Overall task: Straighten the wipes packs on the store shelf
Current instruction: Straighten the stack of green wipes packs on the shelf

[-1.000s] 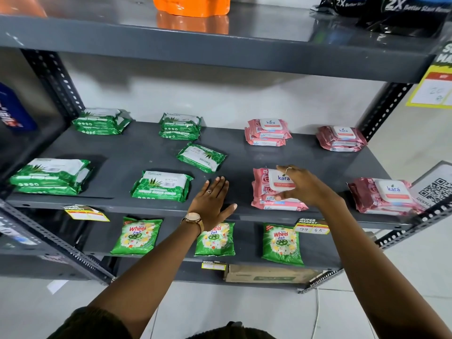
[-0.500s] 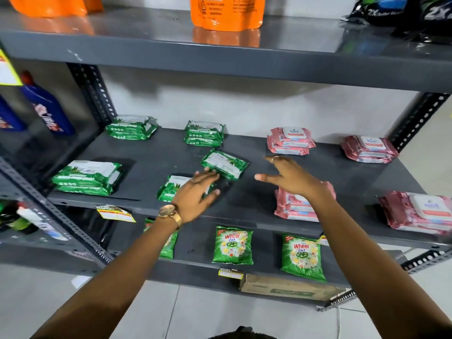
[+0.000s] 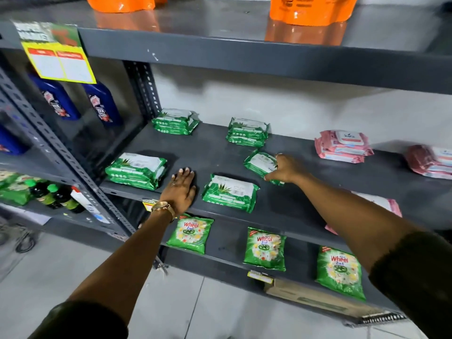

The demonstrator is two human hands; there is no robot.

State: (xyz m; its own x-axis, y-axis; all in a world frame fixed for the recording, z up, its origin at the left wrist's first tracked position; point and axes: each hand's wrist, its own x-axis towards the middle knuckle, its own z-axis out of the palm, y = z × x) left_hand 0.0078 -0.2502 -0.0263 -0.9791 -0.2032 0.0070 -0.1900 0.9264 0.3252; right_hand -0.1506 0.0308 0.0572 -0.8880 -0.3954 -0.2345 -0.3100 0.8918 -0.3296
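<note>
Right hand (image 3: 285, 168) pinches the skewed green wipes pack (image 3: 263, 165) mid-shelf — long axis runs diagonal to the shelf (image 3: 305, 192) edge; left hand (image 3: 182, 189) lies flat, spread, farther off.

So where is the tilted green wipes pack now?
In the head view, the tilted green wipes pack lies mid-shelf under the right hand, in front of the back green stack.

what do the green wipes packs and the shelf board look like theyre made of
Green wipes packs: soft plastic film, it seems, glossy, with crimped end seams and wrinkles that catch light.
Shelf board: probably painted or coated metal, dark grey with a dull sheen, carried on perforated steel-angle uprights.
</note>
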